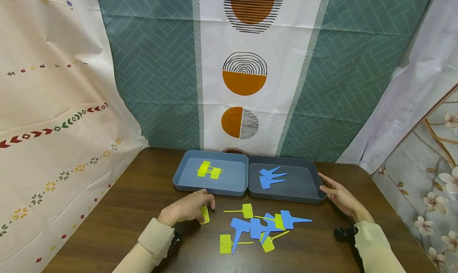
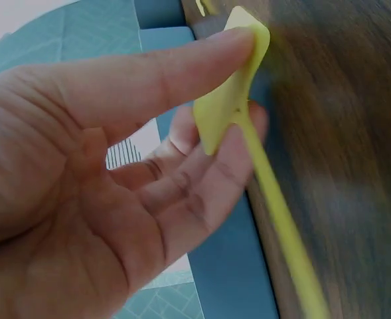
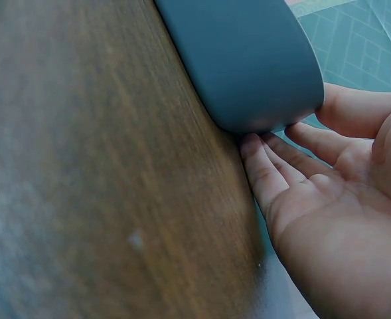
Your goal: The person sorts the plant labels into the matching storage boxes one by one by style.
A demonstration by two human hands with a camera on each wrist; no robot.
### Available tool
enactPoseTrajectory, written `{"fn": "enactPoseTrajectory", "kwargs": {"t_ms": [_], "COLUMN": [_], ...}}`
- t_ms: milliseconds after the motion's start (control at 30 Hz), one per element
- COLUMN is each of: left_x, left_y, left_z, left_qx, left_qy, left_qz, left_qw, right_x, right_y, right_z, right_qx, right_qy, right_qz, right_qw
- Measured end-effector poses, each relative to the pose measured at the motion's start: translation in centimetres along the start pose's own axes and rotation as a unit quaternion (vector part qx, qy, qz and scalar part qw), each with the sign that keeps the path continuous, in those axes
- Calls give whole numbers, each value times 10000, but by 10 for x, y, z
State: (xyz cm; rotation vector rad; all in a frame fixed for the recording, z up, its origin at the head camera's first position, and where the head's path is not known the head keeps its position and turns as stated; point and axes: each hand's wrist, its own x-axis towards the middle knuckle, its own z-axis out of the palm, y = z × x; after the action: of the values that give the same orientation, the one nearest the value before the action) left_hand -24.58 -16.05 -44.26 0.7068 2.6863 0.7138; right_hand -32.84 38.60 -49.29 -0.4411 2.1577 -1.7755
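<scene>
My left hand pinches a yellow T-shaped plant label by its flat head, thumb on one side and fingers on the other, just above the table. The label's thin stem points away from the fingers. My right hand touches the right end of the dark grey tray, its fingers fairly straight along the outer wall and its thumb by the rim. Several blue labels lie in this tray. In the blue-grey tray beside it lie several yellow labels.
On the brown table, in front of the trays, yellow labels and blue labels lie loosely mixed, some overlapping. A patterned cloth hangs behind the trays. Other cloths border the table at the sides.
</scene>
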Motion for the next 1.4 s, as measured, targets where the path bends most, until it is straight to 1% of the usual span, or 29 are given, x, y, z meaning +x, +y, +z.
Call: {"fn": "enactPoseTrajectory", "kwargs": {"t_ms": [67,200,300,467,667,800,1000,1133,1233,1400], "left_x": [-1,1,5,10,10,10,10,10,10,9], "left_y": [1,1,1,3,5,4,5,7,7,8], "left_z": [-1,-2,-3,-4,-7,-9,-11,-12,-13,-14], "left_qx": [-110,-170,-256,-282,-438,-549,-989,-1016,-1031,-1120], "left_qy": [44,117,188,464,819,1083,1437,1665,1701,1630], "left_qz": [147,455,559,703,927,1000,978,1001,1044,1077], "left_qw": [9998,9988,9979,9960,9913,9875,9798,9757,9744,9743], "right_x": [0,0,0,0,-1,-1,0,1,1,1], "right_y": [0,1,0,-1,-2,-2,-1,0,0,0], "right_z": [0,0,1,0,1,1,0,-1,0,0], "right_qx": [3,3,7,44,90,89,73,44,55,112], "right_qy": [-16,-27,-22,-28,-27,-1,10,26,37,9], "right_qz": [-10,-36,-49,-72,-57,-28,-19,-3,-5,-45], "right_qw": [10000,10000,10000,10000,9999,10000,10000,10000,10000,9999]}}
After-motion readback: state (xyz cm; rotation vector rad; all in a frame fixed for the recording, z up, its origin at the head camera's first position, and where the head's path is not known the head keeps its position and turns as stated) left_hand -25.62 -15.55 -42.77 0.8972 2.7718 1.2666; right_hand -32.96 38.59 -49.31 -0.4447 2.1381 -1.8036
